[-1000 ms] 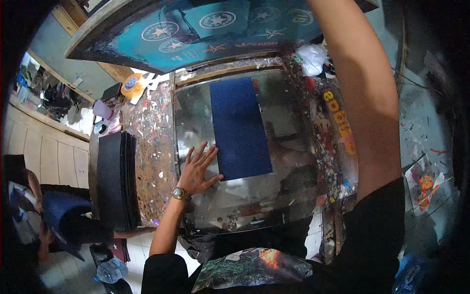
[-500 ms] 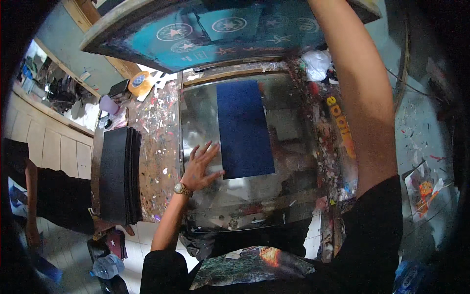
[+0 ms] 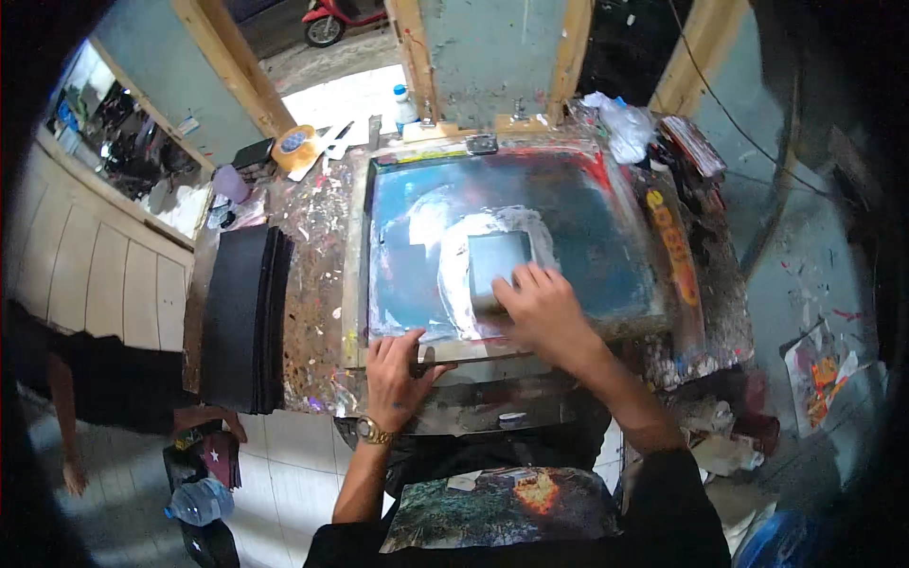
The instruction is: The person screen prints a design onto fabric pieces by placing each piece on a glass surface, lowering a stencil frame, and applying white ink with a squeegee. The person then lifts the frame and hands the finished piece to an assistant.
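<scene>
The teal printing screen now lies flat on the worktable, its mesh streaked with white ink. My left hand grips the near edge of its wooden frame, fingers over the top. My right hand holds a squarish, pale scraper on the mesh, within the white streaks. The blue sheet is hidden beneath the screen.
A stack of black sheets lies left of the screen. A tape roll, cup and plastic bag sit behind. Another person's arm hangs at far left. A water jug stands low left.
The raised screen has come down over the blue sheet. My right arm has dropped from above to the mesh with a scraper, and my left hand has moved onto the frame's edge.
</scene>
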The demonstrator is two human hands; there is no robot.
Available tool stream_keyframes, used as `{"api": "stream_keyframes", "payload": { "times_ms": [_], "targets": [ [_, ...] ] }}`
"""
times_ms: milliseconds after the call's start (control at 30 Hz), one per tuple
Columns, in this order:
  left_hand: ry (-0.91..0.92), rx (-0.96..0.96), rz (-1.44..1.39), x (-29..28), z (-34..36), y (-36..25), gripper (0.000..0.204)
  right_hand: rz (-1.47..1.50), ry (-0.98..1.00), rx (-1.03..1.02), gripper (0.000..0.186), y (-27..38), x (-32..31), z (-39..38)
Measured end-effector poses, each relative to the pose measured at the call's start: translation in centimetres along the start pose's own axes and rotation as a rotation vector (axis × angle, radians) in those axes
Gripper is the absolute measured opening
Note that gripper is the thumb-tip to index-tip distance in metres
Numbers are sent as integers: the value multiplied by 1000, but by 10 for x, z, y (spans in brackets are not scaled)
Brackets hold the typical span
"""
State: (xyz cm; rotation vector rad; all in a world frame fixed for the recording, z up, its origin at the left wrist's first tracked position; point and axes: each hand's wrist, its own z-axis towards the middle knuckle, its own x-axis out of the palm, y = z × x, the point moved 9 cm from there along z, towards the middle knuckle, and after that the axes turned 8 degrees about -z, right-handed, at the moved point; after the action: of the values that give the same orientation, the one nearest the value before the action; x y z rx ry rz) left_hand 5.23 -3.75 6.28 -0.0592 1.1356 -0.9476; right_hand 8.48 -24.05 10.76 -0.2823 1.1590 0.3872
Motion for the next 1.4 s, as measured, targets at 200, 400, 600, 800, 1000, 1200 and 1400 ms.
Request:
{"api": "stream_keyframes", "payload": {
  "times_ms": [200,400,600,800,1000,1200,1400],
  "targets": [
    [-77,-62,-40,16,-21,18,69,132,187,-21,46,-11,12,22],
    [-63,-51,-67,11,-17,13,66,80,85,9,40,0,33,4],
    [-88,-31,-71,12,-16,12,60,12,-107,-8,40,-56,64,86],
    [-65,-48,-65,30,-27,25,52,119,70,-36,37,-88,86,138],
    [-38,-67,-53,34,-30,28,47,47,-16,64,32,-58,80,88],
    [-41,-67,-49,36,-31,30,44,110,27,64,26,5,45,1],
    [-68,-34,-40,29,-22,22,48,-69,35,50,33,29,40,-44]
  ]
}}
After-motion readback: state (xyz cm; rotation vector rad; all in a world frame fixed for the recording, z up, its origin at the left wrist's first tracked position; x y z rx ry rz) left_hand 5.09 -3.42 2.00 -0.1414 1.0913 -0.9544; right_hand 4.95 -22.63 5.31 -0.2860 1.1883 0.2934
